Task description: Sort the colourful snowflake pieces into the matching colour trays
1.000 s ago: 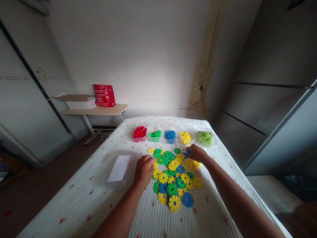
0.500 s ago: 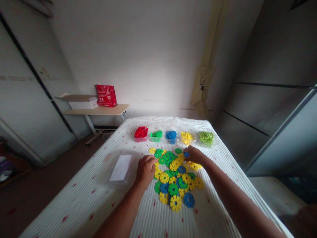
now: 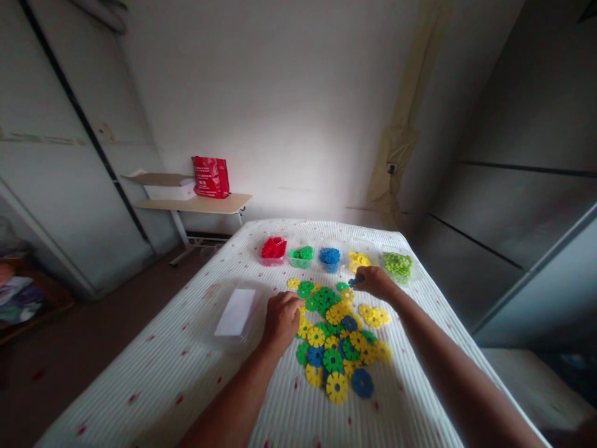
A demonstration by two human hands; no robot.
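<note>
My right hand (image 3: 375, 282) is closed in a pinch on a blue snowflake disc (image 3: 356, 281), held just above the far side of a loose pile. My left hand (image 3: 282, 317) rests at the pile's left edge with its fingers curled together. Whatever lies between its fingertips is hidden; a yellow disc (image 3: 304, 328) is close by. Green discs (image 3: 333, 360), yellow discs (image 3: 336, 387) and blue discs (image 3: 362, 382) overlap in the pile. A few yellow discs (image 3: 374, 316) lie apart on the right, below my right wrist.
Along the far side stand clear tubs with red pieces (image 3: 273, 249), green pieces (image 3: 301, 254), blue pieces (image 3: 329, 257), yellow pieces (image 3: 358, 260) and light green pieces (image 3: 397, 266). A clear lid or tray with a white label (image 3: 236, 312) lies left. A side table (image 3: 205, 205) holds a red bag (image 3: 211, 177).
My right hand has lifted the blue disc off the pile and moved it slightly away from me, toward the tubs. My left hand stays at the pile's edge. The view has shifted a little.
</note>
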